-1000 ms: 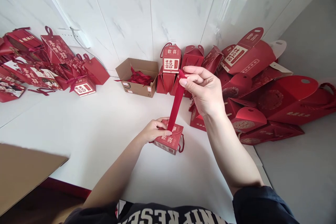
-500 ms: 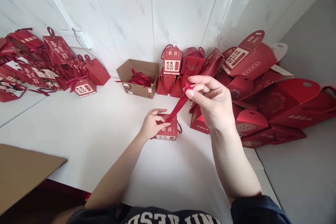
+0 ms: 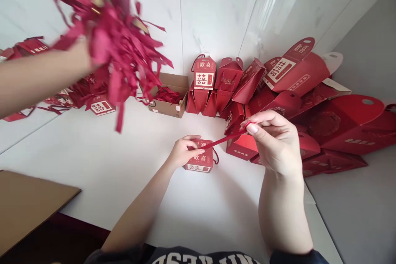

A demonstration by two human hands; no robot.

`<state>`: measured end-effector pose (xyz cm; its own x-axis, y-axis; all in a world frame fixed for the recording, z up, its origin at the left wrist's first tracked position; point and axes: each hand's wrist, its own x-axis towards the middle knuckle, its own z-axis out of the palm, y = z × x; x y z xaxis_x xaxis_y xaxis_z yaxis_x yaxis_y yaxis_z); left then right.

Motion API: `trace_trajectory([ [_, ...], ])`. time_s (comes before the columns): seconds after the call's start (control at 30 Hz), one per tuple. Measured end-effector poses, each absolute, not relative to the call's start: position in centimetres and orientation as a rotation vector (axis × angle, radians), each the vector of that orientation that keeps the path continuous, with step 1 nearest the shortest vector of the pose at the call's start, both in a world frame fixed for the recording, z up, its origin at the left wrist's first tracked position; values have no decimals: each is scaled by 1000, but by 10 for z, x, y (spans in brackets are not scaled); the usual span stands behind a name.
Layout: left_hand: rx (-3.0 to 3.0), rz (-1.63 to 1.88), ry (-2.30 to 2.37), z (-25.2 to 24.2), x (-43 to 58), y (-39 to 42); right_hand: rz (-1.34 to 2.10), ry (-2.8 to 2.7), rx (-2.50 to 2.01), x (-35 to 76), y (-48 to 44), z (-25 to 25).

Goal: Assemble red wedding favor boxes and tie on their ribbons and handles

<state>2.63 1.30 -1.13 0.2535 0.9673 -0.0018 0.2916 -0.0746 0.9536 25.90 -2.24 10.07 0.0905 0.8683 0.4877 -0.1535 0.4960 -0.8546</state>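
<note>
A small red gift box (image 3: 202, 159) with white Chinese lettering stands on the white table in front of me, a cord handle at its right side. My left hand (image 3: 185, 151) rests at its top left, fingers closed on one end of a red ribbon (image 3: 227, 138). Pinched between thumb and fingertips of my right hand (image 3: 275, 140) is the ribbon's other end, pulled out to the right and a little upward. Whether the ribbon is tied to the box's handle is hidden by my left fingers.
From the left, another person's arm (image 3: 46, 75) holds up a blurred bunch of red ribbons (image 3: 120, 45). A cardboard box (image 3: 167, 108) with ribbons stands at the back. Red gift boxes (image 3: 334, 121) are piled at right, more at far left. A cardboard sheet (image 3: 34, 204) lies front left.
My right hand has moved right and down, drawing the ribbon to a flatter line. My left hand stays at the box. Another person's arm with a ribbon bunch has come in from the left.
</note>
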Motion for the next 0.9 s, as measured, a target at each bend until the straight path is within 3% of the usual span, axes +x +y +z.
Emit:
trace_trajectory([
  [0.37,1671,687,1092,-2,44,14,877,-1359,-671,269,-28,99],
  [0.57,1786,590,1053,6,56,29,826,-1598,-947,268,-22,94],
  [0.73,1774,736,1100,-7,65,34,767,-2216,-1420,253,-7,64],
  [0.9,1751,840,1246,-11,72,40,632,-2325,-1724,237,5,48],
])
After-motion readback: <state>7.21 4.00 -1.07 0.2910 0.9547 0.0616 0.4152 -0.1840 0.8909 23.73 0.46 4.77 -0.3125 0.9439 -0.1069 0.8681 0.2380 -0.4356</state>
